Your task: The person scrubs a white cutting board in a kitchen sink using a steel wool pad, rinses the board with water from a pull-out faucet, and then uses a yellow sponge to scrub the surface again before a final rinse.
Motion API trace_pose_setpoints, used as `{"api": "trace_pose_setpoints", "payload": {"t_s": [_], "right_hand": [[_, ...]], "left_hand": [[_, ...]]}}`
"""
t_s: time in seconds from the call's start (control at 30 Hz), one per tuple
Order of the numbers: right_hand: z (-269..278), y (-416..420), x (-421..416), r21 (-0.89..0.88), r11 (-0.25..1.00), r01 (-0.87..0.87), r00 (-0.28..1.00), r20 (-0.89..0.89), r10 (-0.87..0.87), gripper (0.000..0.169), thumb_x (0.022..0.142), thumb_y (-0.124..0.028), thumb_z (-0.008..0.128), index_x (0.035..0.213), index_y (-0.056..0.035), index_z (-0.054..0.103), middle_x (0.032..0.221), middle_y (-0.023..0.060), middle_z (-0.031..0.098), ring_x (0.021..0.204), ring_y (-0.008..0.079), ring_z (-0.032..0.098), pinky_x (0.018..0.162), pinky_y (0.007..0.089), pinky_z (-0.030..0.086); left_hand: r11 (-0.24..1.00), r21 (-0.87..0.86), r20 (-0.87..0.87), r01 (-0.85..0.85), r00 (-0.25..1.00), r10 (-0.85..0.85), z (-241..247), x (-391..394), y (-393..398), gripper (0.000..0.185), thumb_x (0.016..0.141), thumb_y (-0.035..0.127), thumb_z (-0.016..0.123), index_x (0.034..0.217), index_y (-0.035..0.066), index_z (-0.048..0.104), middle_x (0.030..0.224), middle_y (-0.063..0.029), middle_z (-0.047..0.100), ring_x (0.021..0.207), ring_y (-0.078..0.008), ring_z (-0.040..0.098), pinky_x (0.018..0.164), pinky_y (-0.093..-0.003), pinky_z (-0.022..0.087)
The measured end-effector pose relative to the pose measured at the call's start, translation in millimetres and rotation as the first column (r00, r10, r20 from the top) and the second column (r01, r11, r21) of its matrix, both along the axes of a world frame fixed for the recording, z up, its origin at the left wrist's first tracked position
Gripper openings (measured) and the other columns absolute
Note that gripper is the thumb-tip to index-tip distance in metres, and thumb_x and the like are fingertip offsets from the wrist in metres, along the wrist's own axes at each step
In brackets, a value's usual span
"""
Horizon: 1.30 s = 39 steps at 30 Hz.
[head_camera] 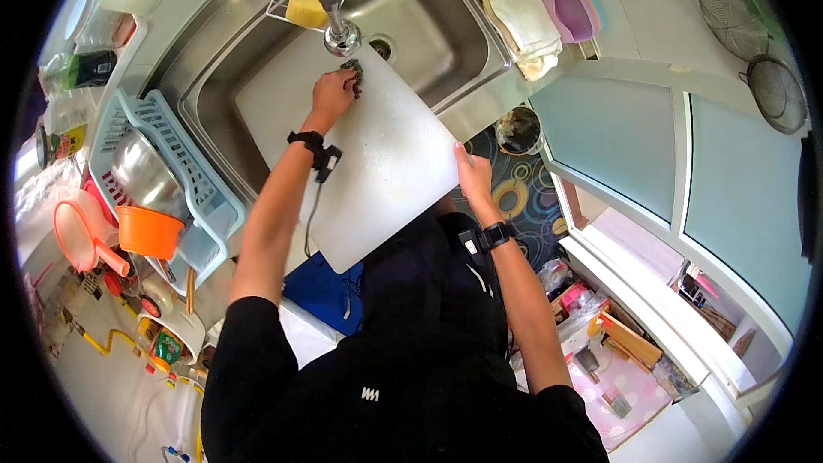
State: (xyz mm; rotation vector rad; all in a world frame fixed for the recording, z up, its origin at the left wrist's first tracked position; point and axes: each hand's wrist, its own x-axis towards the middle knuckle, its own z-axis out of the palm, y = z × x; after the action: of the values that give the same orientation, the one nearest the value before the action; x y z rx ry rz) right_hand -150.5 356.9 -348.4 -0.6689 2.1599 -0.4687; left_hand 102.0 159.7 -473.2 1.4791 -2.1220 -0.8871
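A large white cutting board (392,161) lies slanted over the stainless steel sink (463,45), one corner jutting past the front edge towards my body. My left hand (334,93) presses a dark grey metal scouring pad (355,77) on the board's far part, just below the chrome faucet head (343,37). At the board's right corner, my right hand (474,170) grips the edge, thumb on top. Black straps with small devices sit on both wrists.
A yellow sponge (306,11) rests in a white wire rack behind the faucet. Left of the sink stands a light blue dish rack (212,206) with a metal bowl (144,167) and an orange container (149,231). Folded cloths (524,22) lie to the right.
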Motion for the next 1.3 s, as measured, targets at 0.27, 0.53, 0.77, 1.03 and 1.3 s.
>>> {"api": "trace_pose_setpoints", "payload": {"t_s": [0.27,0.53,0.77,1.03,1.3], "right_hand": [[4,-4,-4,0.033,0.998,-0.054,0.997,-0.062,0.056,0.065,0.091,-0.052,0.057,0.071,0.0094,0.061,0.067,0.0262,0.062,0.066,0.0410,0.064,0.064,0.0450,0.046],[9,-7,-3,-0.001,1.000,0.005,0.999,-0.053,-0.005,0.062,0.090,-0.049,0.058,0.070,0.0093,0.062,0.065,0.0264,0.061,0.064,0.0417,0.064,0.063,0.0462,0.047],[10,-6,-6,0.003,1.000,0.006,1.000,0.018,-0.006,0.062,0.090,-0.050,0.058,0.067,0.0071,0.061,0.064,0.0257,0.060,0.063,0.0420,0.063,0.061,0.0470,0.046],[6,5,-5,-0.017,1.000,-0.008,1.000,-0.021,0.008,0.061,0.093,-0.048,0.056,0.066,0.0060,0.062,0.062,0.0260,0.058,0.063,0.0437,0.061,0.062,0.0464,0.048],[4,-7,-4,-0.040,0.999,0.015,1.000,0.024,-0.014,0.058,0.092,-0.045,0.060,0.065,0.0063,0.062,0.062,0.0252,0.059,0.063,0.0424,0.063,0.061,0.0466,0.048]], "left_hand": [[0.989,0.036,0.007,0.146,0.989,-0.146,25,-7,25,0.023,0.080,0.011,0.062,0.100,0.008,0.074,0.103,-0.0138,0.071,0.097,-0.0355,0.066,0.082,-0.0432,0.055],[0.973,0.028,0.040,0.230,0.972,-0.231,8,-17,10,0.029,0.084,0.014,0.063,0.112,0.007,0.070,0.119,-0.0155,0.067,0.110,-0.0349,0.063,0.095,-0.0417,0.051],[0.978,-0.055,0.048,0.201,0.979,-0.199,-56,7,-69,0.036,0.083,0.005,0.059,0.119,0.001,0.066,0.121,-0.0189,0.065,0.118,-0.0370,0.059,0.100,-0.0405,0.048],[0.954,0.009,0.072,0.298,0.952,-0.298,-33,-29,-66,0.040,0.082,0.003,0.058,0.119,0.015,0.070,0.116,-0.0166,0.067,0.106,-0.0340,0.065,0.094,-0.0387,0.052],[0.991,0.109,0.281,0.081,0.954,-0.109,-45,-34,-110,0.038,0.081,0.003,0.056,0.114,0.012,0.071,0.096,-0.0198,0.070,0.083,-0.0341,0.070,0.076,-0.0388,0.054]]}}
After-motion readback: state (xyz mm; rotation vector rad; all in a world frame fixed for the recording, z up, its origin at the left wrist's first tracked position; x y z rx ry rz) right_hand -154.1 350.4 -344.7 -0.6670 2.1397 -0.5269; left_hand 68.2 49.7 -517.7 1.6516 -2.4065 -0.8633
